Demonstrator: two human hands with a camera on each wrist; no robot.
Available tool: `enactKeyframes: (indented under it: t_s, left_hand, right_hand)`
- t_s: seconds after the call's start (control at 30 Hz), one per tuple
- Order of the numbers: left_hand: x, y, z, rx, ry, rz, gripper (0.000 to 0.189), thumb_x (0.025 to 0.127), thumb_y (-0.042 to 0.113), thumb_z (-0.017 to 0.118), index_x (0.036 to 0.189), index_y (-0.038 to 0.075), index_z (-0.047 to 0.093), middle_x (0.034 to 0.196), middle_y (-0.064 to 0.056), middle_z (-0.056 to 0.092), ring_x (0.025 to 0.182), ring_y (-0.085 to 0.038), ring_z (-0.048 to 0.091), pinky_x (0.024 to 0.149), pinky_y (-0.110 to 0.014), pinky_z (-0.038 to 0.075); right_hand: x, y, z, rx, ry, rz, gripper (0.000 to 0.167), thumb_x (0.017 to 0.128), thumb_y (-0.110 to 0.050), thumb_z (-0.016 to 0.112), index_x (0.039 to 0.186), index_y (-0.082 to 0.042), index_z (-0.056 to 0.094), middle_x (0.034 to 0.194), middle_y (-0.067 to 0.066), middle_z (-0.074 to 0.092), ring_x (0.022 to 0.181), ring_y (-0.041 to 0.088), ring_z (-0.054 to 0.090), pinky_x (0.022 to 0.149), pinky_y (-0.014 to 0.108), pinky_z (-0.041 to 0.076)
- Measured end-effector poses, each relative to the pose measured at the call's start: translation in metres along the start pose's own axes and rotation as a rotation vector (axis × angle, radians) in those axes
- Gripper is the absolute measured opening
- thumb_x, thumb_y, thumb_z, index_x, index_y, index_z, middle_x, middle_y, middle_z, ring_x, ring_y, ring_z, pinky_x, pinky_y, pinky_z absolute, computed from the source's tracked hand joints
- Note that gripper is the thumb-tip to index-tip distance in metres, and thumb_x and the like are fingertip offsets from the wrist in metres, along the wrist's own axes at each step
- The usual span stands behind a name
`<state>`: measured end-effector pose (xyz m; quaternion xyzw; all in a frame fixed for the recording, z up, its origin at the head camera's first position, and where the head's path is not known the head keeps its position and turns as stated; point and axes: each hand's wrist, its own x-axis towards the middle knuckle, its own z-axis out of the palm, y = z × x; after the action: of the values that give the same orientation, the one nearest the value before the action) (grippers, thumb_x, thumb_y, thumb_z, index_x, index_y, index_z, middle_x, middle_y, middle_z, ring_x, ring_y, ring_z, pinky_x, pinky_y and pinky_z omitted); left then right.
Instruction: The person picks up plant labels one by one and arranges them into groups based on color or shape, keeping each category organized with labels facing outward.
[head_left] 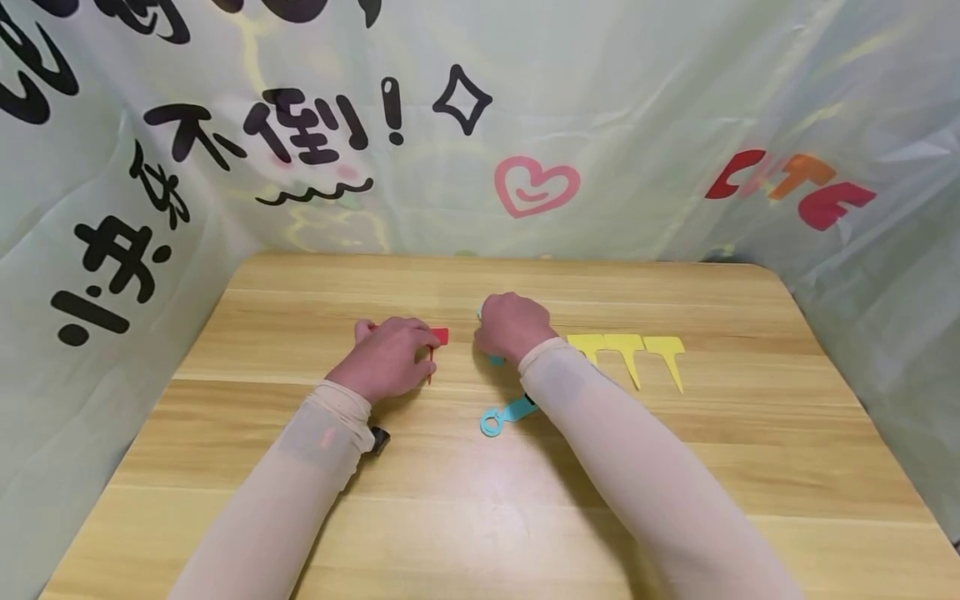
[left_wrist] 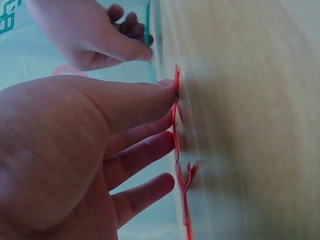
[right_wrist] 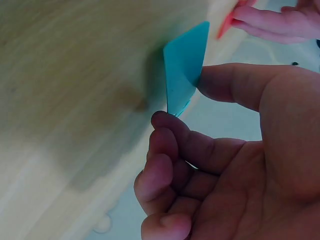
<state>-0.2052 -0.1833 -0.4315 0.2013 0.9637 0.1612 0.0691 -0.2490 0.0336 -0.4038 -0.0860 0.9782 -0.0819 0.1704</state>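
Note:
My left hand [head_left: 390, 354] rests its fingertips on red T-shaped plastic plant labels [head_left: 441, 336] lying flat on the wooden table [head_left: 450, 517]. In the left wrist view its fingers are fairly straight, and the thumb and fingertips touch the thin red labels [left_wrist: 176, 125]. My right hand [head_left: 513, 325] is to the right of it. Between thumb and index finger it pinches a flat blue plastic tag [right_wrist: 185, 65], tilted up off the table; its lower end is hidden by the fingers. A blue tag with a ring end [head_left: 491, 422] lies nearer me, partly under the right forearm.
Yellow T-shaped labels [head_left: 663, 346] lie in a row right of my right hand, the leftmost partly covered by the sleeve. A pale printed curtain [head_left: 637, 108] stands behind the table and along its sides.

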Motion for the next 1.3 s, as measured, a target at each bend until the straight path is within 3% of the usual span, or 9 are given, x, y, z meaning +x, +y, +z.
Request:
enactKeyframes:
  t_s: [0.1,0.27,0.63,0.87,1.13,1.3]
  left_hand:
    - [0.0,0.001,0.0,-0.004,-0.004,0.001,0.02,0.101,0.026,0.077,0.119,0.025,0.085,0.14,0.004,0.073,0.134,-0.028,0.064,0.103,-0.07,0.026]
    - [0.001,0.001,0.0,-0.009,-0.006,0.0,0.022,0.1,0.025,0.078,0.121,0.024,0.085,0.139,0.003,0.073,0.134,-0.027,0.064,0.103,-0.069,0.026]
    - [0.001,0.002,-0.002,-0.017,0.004,0.01,0.021,0.1,0.024,0.078,0.12,0.023,0.085,0.137,0.003,0.074,0.132,-0.027,0.066,0.101,-0.069,0.027]
    - [0.002,0.001,-0.001,-0.018,0.006,0.01,0.022,0.1,0.025,0.078,0.121,0.023,0.085,0.137,0.002,0.074,0.132,-0.027,0.065,0.101,-0.07,0.026]
    - [-0.001,0.002,-0.004,-0.034,0.007,0.014,0.025,0.1,0.022,0.078,0.124,0.022,0.084,0.139,0.002,0.073,0.133,-0.025,0.065,0.101,-0.071,0.026]
    - [-0.001,0.002,-0.003,-0.033,-0.001,0.009,0.022,0.101,0.023,0.077,0.121,0.022,0.084,0.139,0.002,0.073,0.133,-0.026,0.064,0.102,-0.07,0.026]
  right_hand:
    - [0.006,0.0,0.002,-0.009,-0.015,0.036,0.036,0.102,-0.023,0.066,0.069,-0.015,0.057,0.061,-0.001,0.046,0.056,0.019,0.056,0.054,0.033,0.042]
    - [0.014,-0.002,0.002,-0.035,-0.021,0.079,0.035,0.102,-0.024,0.067,0.069,-0.014,0.058,0.063,-0.001,0.047,0.058,0.02,0.055,0.055,0.034,0.043]
    - [0.015,-0.009,0.001,-0.063,-0.015,0.063,0.026,0.102,-0.022,0.066,0.077,-0.014,0.065,0.064,-0.001,0.048,0.059,0.019,0.055,0.056,0.035,0.047]
    - [0.012,-0.007,-0.002,-0.054,-0.033,0.07,0.033,0.104,-0.027,0.067,0.073,-0.014,0.062,0.061,-0.002,0.045,0.057,0.017,0.054,0.054,0.033,0.044]
    - [0.002,0.002,-0.003,-0.008,-0.007,-0.018,0.03,0.105,-0.023,0.065,0.077,-0.012,0.063,0.063,-0.002,0.046,0.056,0.016,0.048,0.054,0.031,0.041]
    - [-0.009,0.009,-0.001,0.0,0.003,-0.081,0.035,0.107,-0.019,0.062,0.074,-0.014,0.052,0.065,-0.002,0.036,0.057,0.015,0.037,0.054,0.031,0.033]
